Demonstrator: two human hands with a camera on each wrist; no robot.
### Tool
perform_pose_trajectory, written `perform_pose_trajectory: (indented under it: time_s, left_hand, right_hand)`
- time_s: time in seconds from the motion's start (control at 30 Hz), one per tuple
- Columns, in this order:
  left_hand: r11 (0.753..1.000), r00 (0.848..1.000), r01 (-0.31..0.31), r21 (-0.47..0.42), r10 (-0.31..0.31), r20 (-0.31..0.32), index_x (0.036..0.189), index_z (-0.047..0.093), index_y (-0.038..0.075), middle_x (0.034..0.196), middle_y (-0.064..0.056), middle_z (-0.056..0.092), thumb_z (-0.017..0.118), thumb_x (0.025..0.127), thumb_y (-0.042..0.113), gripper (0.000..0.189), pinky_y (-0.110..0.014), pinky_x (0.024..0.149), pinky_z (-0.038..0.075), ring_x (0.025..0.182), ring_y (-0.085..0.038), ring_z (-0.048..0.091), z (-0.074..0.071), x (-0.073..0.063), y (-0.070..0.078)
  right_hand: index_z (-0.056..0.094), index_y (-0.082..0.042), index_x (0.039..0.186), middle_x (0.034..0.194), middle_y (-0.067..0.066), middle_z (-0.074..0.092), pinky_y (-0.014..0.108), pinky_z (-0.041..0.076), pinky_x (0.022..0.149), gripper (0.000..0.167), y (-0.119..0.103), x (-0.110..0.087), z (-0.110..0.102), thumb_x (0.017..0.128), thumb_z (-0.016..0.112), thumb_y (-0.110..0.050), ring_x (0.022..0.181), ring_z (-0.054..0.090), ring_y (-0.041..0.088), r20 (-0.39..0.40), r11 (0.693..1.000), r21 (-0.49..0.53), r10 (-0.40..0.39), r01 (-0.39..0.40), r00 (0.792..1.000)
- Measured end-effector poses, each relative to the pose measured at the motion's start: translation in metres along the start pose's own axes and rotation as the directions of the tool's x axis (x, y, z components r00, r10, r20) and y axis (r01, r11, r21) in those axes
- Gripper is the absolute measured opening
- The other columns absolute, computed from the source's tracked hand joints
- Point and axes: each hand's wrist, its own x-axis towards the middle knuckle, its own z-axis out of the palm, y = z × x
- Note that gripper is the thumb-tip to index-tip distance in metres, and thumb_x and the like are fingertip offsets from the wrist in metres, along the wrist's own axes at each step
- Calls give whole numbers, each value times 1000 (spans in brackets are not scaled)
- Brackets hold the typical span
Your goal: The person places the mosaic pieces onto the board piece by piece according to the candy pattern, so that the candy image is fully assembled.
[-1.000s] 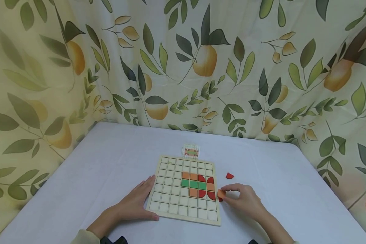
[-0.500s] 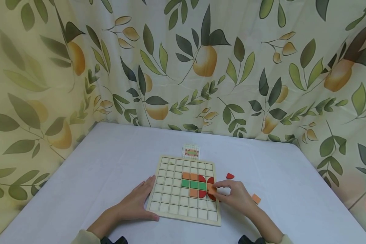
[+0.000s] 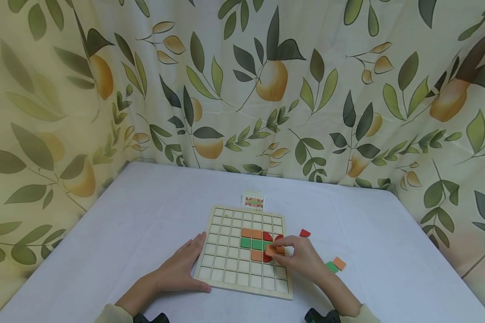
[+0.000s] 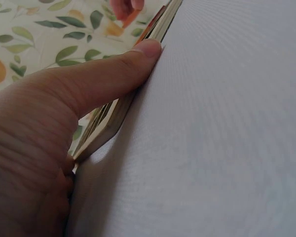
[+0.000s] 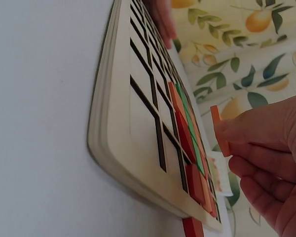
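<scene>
My left hand (image 3: pixel 178 269) lies at the near left corner of a wooden grid board (image 3: pixel 242 290). Its fingers stretch along the left edge, and the thumb (image 4: pixel 108 76) presses straight along the front edge in the left wrist view. Between thumb and fingertips, my right hand (image 3: pixel 301 255) pinches an orange square tile (image 5: pixel 220 131), held above the board and apart from it. A green row (image 3: pixel 256 245) sits in the grid, with orange squares (image 3: pixel 251 233) and red rounded pieces (image 3: pixel 267 235) around it. The right hand hides part of the right-hand columns.
Behind the board lies a small pattern card (image 3: pixel 253 202). On the white cloth to the right are a red quarter-round piece (image 3: pixel 305 233), an orange tile (image 3: pixel 339 263) and a green tile (image 3: pixel 332 267). Another red piece (image 5: pixel 192 227) lies by the board's right edge.
The right hand has carried the orange tile leftward from beside the board to over its right columns. Its forearm has uncovered the loose orange and green tiles. My left hand has stayed put.
</scene>
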Motion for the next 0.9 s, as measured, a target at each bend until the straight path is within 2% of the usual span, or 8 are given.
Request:
perform_pose_trajectory:
  time_s: [0.13,0.33,0.57,0.73,0.9]
  left_hand:
    - [1000,1000,4,-3,-4,2,146,9,-1,152,-11,13,66,58,73,128,-36,110,9,138,-17,9,0,0,0]
    - [999,999,35,-17,-34,23,147,9,1,152,-9,12,66,58,74,128,-38,110,8,138,-17,8,1,2,0]
    - [999,999,44,-12,-44,31,147,8,2,152,-9,11,65,57,75,129,-38,110,8,138,-17,8,0,4,1]
    - [999,999,49,-18,-48,25,146,10,1,152,-10,12,66,57,75,129,-39,110,8,138,-18,9,0,4,2]
    - [998,998,57,-17,-57,24,146,10,1,152,-11,13,66,56,75,129,-39,110,8,138,-19,9,-1,3,1]
  right_hand:
    - [73,-14,96,92,-8,66,42,49,81,23,-4,3,4,74,78,-14,90,59,15,19,1000,12,14,-14,1000]
    - [72,-11,95,92,-4,67,39,52,77,22,-8,5,7,73,77,-10,87,61,18,11,1000,13,-25,25,1000]
    - [73,-13,96,90,-9,68,35,50,80,21,-7,10,16,75,76,-14,91,60,13,36,999,8,-42,42,998]
    - [73,-12,96,90,-8,68,30,51,74,20,-11,14,21,77,75,-17,87,59,13,65,997,-3,-74,75,995]
    - [73,-13,96,89,-10,67,27,50,73,19,-14,18,26,77,75,-17,87,58,11,95,998,0,-70,70,993]
